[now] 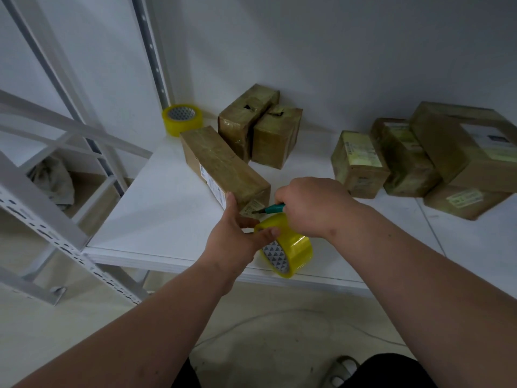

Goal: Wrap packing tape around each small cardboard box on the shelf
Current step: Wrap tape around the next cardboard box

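Fingers of my left hand [237,236] lie straight, pressing the near end of the long box [223,163] and touching the tape roll [288,245]. My right hand [313,205] is curled round a teal-handled cutter [270,209], its blade at the box's corner; the roll sits under that wrist at the shelf [156,208] edge. I judge the box light and stiff, its taped skin glossy and likely slippery, so I'd brace it by the end faces and edges. The roll is a rigid yellow ring, easy to hook through its core. Behind stand two taped boxes [260,127] and a spare roll [182,119]; more boxes [419,158] sit right.
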{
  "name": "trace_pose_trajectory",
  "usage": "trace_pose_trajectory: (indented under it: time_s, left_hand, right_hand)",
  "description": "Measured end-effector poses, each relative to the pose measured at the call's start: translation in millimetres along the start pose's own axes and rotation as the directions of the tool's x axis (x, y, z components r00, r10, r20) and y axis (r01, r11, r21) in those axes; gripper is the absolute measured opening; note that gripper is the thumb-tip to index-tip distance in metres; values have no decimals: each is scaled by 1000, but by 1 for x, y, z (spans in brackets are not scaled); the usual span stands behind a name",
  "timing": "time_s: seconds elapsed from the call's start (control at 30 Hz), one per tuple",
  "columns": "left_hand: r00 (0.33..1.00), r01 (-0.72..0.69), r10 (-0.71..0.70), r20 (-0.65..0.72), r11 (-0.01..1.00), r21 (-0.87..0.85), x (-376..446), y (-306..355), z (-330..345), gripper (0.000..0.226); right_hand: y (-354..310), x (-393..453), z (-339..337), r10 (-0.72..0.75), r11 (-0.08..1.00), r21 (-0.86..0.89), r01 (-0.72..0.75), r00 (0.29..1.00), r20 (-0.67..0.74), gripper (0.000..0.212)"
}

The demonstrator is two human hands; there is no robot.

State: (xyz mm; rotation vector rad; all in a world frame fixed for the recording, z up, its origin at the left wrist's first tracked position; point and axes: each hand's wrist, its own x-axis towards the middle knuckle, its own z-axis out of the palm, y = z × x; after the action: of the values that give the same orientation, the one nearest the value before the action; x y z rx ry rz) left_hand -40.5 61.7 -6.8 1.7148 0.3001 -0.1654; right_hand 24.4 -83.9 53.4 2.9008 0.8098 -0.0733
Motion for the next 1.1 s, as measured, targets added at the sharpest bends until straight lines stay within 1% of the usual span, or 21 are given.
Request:
trace_pose_trajectory:
  time_s: [0.13,0.27,0.37,0.47,0.57,0.67,0.7,0.73,0.77,0.8,0.83,0.87,0.9,0.93,0.97,1.03,1.1]
  left_hand:
    - [1000,-9,9,3,1000,1,2,0,0,110]
    - [1000,-5,6,30,1000,-23,5,-2,-2,113]
    - [999,-9,11,46,999,-49,7,-4,-5,111]
    - [999,-21,24,46,998,-56,9,-6,-4,113]
    - [998,-43,45,41,998,-50,10,-8,-2,114]
    - [997,-72,73,37,997,-33,10,-11,-1,111]
    - [996,-78,79,39,997,-27,10,-12,-1,111]
    - [996,-82,83,42,996,-23,10,-12,-1,114]
    - [995,-85,85,44,996,-21,9,-13,0,117]
    - [995,-88,89,46,996,-18,9,-13,0,121]
    - [994,-94,94,48,996,-12,8,-13,1,123]
    - [994,-101,101,48,995,-5,6,-12,2,125]
    - [993,-107,106,46,994,2,5,-11,2,125]
    - [993,-112,111,45,994,11,4,-11,2,123]
    - [992,-117,116,45,993,22,3,-11,3,119]
    - [991,-129,127,47,991,44,1,-12,3,111]
    - [989,-142,139,50,987,76,0,-11,3,107]
  right_hand:
    - [10,1,4,35,999,26,-35,999,4,27]
    - [28,-1,15,60,996,-60,-59,998,17,28]
    - [45,-5,31,125,992,-18,-125,992,32,26]
    - [55,-15,51,214,977,9,-215,976,24,30]
    - [59,-26,76,252,967,0,-253,965,68,36]
    - [61,-32,93,260,965,7,-262,959,110,40]
    - [61,-32,94,261,964,21,-264,960,98,39]
    - [60,-31,93,269,958,80,-274,961,71,38]
    - [56,-29,89,292,936,196,-294,956,42,36]
    - [51,-27,83,328,881,354,-315,944,22,33]
    - [44,-24,76,367,790,522,-323,930,20,30]
    - [37,-23,69,394,668,670,-324,918,52,27]
    - [30,-22,62,399,535,779,-326,911,107,27]
    - [23,-21,57,384,420,842,-339,907,174,29]
    - [17,-22,54,353,338,867,-365,903,243,31]
    - [8,-22,51,284,247,873,-421,893,350,32]
    - [3,-19,50,255,171,874,-454,878,405,32]
